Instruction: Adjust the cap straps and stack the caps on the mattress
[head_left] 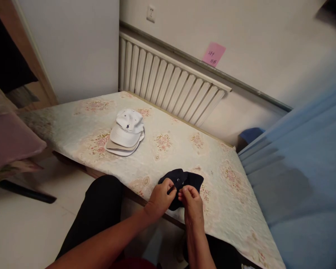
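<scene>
A dark navy cap lies at the table's near edge under both hands. My left hand is closed, pinching a dark strap of the cap between thumb and fingers. Close beside it, my right hand is also closed, thumb and fingertips pressed together at the cap's edge; what exactly they pinch is too small to make out. Farther back on the left rests a stack of caps, the top one a white cap with a small dark emblem, over a beige brim.
The table wears a pale floral cloth. Behind it stands a white radiator against the wall, with a pink note above. A blue curtain hangs along the right side. At the left is a pink-covered piece of furniture.
</scene>
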`<state>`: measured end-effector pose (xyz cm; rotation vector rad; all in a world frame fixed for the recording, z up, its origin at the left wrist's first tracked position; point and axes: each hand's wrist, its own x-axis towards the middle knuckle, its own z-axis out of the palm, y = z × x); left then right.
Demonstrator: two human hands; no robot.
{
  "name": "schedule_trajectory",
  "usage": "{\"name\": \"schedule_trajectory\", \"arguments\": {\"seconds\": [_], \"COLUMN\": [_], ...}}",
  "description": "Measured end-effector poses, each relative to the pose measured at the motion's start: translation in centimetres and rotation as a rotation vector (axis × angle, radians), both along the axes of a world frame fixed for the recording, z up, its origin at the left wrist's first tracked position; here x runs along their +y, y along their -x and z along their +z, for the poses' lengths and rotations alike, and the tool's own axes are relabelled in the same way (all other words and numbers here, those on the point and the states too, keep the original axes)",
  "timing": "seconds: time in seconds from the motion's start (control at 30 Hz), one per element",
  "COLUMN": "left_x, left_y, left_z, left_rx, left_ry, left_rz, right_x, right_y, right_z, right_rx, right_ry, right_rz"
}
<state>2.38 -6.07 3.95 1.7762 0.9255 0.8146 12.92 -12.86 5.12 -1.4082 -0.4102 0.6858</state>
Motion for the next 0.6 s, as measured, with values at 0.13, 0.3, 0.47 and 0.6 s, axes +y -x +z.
{"name": "schedule_trajectory", "arguments": {"seconds": [0.13,0.3,0.47,0.6], "left_x": [0.0,-0.4,-1.5,-2.4], "left_y": [-0.1,0.4,1.9,2.8], "left_z": [0.0,0.7,0.2,-1.5], "left_rx": [0.010,0.056,0.010,0.004], "left_ry": [-0.013,-0.053,-0.324,-0.381], "left_rz": [-0.021,-0.055,0.050,0.156], "right_x": [-0.2,0.8,1.4,1.5], "right_y": [1.2,1.8,1.1,0.6], "right_z": [-0.5,0.2,1.0,1.2], "right_rx": [0.133,0.194,0.253,0.309], "right_ry": [-0.042,-0.076,-0.080,-0.103], "right_rz": [0.076,0.162,0.095,0.090]}}
